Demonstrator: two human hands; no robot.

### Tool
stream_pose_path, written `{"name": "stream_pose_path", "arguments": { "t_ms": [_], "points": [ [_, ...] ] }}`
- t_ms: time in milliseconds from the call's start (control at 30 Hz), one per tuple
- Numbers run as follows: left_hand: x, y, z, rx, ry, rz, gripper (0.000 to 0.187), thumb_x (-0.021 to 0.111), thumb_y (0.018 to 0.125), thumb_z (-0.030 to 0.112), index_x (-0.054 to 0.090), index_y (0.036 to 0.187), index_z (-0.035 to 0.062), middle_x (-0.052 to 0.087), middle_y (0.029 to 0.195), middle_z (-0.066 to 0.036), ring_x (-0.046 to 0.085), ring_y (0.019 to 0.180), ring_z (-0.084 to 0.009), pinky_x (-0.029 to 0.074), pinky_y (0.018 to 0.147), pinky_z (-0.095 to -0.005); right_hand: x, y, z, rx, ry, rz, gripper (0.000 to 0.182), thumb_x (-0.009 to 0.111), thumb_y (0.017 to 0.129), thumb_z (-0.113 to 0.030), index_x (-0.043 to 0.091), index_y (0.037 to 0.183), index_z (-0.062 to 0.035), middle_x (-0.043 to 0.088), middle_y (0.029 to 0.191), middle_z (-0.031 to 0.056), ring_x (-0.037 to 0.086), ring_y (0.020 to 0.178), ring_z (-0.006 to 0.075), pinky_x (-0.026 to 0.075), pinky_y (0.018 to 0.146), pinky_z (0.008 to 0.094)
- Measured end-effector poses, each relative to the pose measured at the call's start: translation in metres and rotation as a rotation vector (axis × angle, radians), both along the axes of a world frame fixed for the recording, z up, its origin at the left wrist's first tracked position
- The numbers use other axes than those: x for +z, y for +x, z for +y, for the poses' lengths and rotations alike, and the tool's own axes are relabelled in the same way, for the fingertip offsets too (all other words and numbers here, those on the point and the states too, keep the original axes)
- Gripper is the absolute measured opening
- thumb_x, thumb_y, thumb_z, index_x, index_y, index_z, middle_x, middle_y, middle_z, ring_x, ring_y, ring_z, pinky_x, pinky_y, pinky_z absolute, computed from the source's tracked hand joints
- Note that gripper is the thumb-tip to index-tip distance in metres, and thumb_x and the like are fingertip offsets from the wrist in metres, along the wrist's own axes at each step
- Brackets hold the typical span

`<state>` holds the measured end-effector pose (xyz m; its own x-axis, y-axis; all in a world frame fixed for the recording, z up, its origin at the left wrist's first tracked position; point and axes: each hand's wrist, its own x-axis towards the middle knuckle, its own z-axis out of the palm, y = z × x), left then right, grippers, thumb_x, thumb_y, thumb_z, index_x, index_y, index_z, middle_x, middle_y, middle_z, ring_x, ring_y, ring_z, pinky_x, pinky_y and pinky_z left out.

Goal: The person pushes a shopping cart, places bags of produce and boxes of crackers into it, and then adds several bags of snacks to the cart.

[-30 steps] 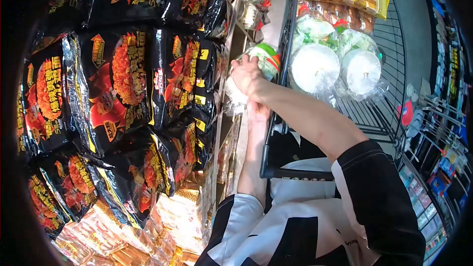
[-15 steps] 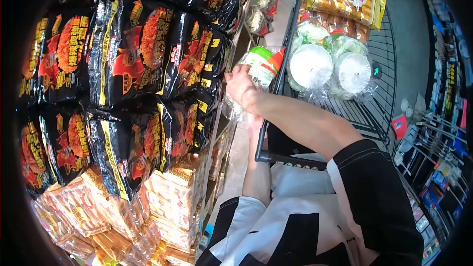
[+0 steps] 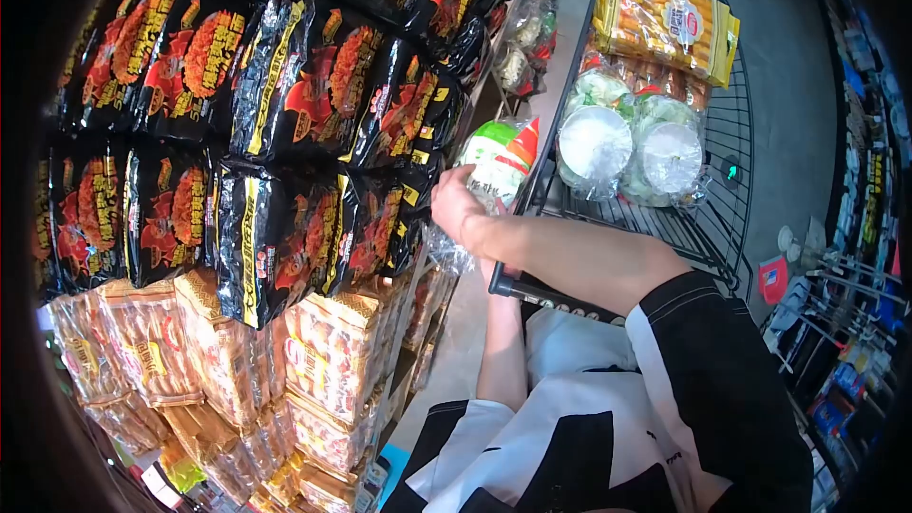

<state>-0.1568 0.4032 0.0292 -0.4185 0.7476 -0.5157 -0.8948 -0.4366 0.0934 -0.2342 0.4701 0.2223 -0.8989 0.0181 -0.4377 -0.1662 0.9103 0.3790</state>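
Note:
My right hand (image 3: pixel 456 203) has its fingers curled on a clear plastic bag (image 3: pixel 494 163) with green, red and white printing, between the shelf and the cart. Crinkled clear plastic also hangs below that hand. Most of my left hand (image 3: pixel 488 268) is hidden behind my right wrist; its forearm rises from below, beside the corner of the cart handle. What the left fingers do cannot be seen.
A black wire cart (image 3: pixel 737 228) holds a yellow snack pack (image 3: pixel 665 21) and two wrapped vegetable packs with white round pieces (image 3: pixel 595 142) (image 3: pixel 671 152). Black noodle packs (image 3: pixel 285 85) and brown-gold packs (image 3: pixel 328 351) fill the left shelf. Racks stand at right.
The view has shifted, so the shelf packs sit farther right and the cart's contents slightly lower. The printed bag shows more of its face beside my right hand, which remains at it.

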Motion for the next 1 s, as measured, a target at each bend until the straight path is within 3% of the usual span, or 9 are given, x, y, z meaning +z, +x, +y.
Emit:
{"name": "stream_pose_path", "arguments": {
  "t_ms": [100,267,367,533,633,700,767,833,1000],
  "points": [
    [0.002,0.005,-0.005,0.012,0.030,0.024,0.052,0.049,0.110,0.029,0.043,0.153,0.0009,0.052,0.151,-0.018,0.052,0.138,-0.0287,0.043,0.116,-0.0447,0.012,0.006,-0.016,0.079,0.052,-0.042,0.052,0.079,0.077,-0.012,0.072,0.128,-0.0029,0.068,0.121,0.0170,0.065,0.110,0.0452,0.057,0.084,0.0695],
    [-0.003,0.030,-0.029,0.059,0.126,0.039,0.055,0.049,0.110,0.031,0.041,0.155,0.0012,0.050,0.154,-0.018,0.050,0.141,-0.0287,0.041,0.119,-0.0450,0.003,0.015,-0.044,0.138,-0.015,-0.060,0.042,0.067,0.092,-0.016,0.069,0.132,-0.0024,0.067,0.125,0.0173,0.065,0.113,0.0436,0.057,0.083,0.0695],
    [-0.004,0.051,-0.055,0.108,0.248,0.061,0.057,0.049,0.110,0.032,0.040,0.157,0.0013,0.049,0.156,-0.018,0.048,0.143,-0.0287,0.040,0.120,-0.0451,-0.008,0.028,-0.061,0.196,-0.150,-0.024,0.035,0.068,0.091,-0.019,0.076,0.121,-0.0060,0.073,0.118,0.0183,0.067,0.107,0.0438,0.058,0.082,0.0700],
    [0.026,0.109,-0.120,0.228,0.561,0.094,0.059,0.050,0.110,0.034,0.038,0.159,0.0015,0.047,0.159,-0.018,0.046,0.146,-0.0287,0.038,0.123,-0.0454,0.026,0.065,-0.092,0.337,-0.223,-0.081,0.041,0.062,0.095,-0.017,0.069,0.131,0.0006,0.069,0.126,0.0164,0.069,0.107,0.0406,0.057,0.087,0.0640],
    [0.065,0.136,-0.135,0.486,0.443,-0.268,0.058,0.027,0.115,0.046,0.042,0.160,0.0138,0.043,0.163,-0.012,0.044,0.148,-0.0289,0.034,0.123,-0.0535,0.031,0.101,-0.112,0.365,-0.301,0.095,0.039,0.066,0.091,-0.019,0.073,0.124,-0.0001,0.069,0.121,0.0154,0.069,0.107,0.0401,0.057,0.085,0.0579],
    [0.042,0.162,-0.158,0.409,-0.002,0.071,0.052,0.044,0.112,0.029,0.042,0.159,0.0088,0.049,0.157,-0.013,0.047,0.144,-0.0262,0.034,0.121,-0.0469,0.034,0.124,-0.115,0.389,-0.378,0.160,0.035,0.068,0.088,-0.020,0.076,0.117,-0.0021,0.070,0.117,0.0141,0.068,0.109,0.0397,0.057,0.084,0.0554],
    [0.099,0.173,-0.163,0.230,-0.434,0.571,0.052,0.051,0.107,0.020,0.045,0.156,0.0057,0.053,0.151,-0.013,0.052,0.137,-0.0228,0.039,0.116,-0.0425,0.053,0.142,-0.111,0.431,-0.476,0.116,0.030,0.069,0.087,-0.020,0.080,0.111,-0.0049,0.070,0.115,0.0126,0.066,0.112,0.0394,0.057,0.084,0.0548],
    [0.149,0.177,-0.161,0.065,-0.774,0.938,0.051,0.056,0.105,0.016,0.047,0.154,0.0039,0.056,0.146,-0.013,0.054,0.132,-0.0206,0.042,0.112,-0.0398,0.061,0.156,-0.104,0.430,-0.582,0.246,0.028,0.070,0.082,-0.021,0.081,0.102,-0.0037,0.068,0.106,0.0081,0.066,0.104,0.0347,0.055,0.081,0.0463],
    [0.171,0.169,-0.178,0.040,-0.785,0.801,0.048,0.058,0.104,0.016,0.050,0.150,0.0027,0.058,0.137,-0.011,0.055,0.122,-0.0184,0.042,0.103,-0.0374,0.080,0.175,-0.088,0.355,-0.831,0.630,0.032,0.067,0.083,-0.022,0.076,0.111,-0.0084,0.066,0.106,0.0025,0.062,0.113,0.0277,0.051,0.085,0.0355]
  ]
}}
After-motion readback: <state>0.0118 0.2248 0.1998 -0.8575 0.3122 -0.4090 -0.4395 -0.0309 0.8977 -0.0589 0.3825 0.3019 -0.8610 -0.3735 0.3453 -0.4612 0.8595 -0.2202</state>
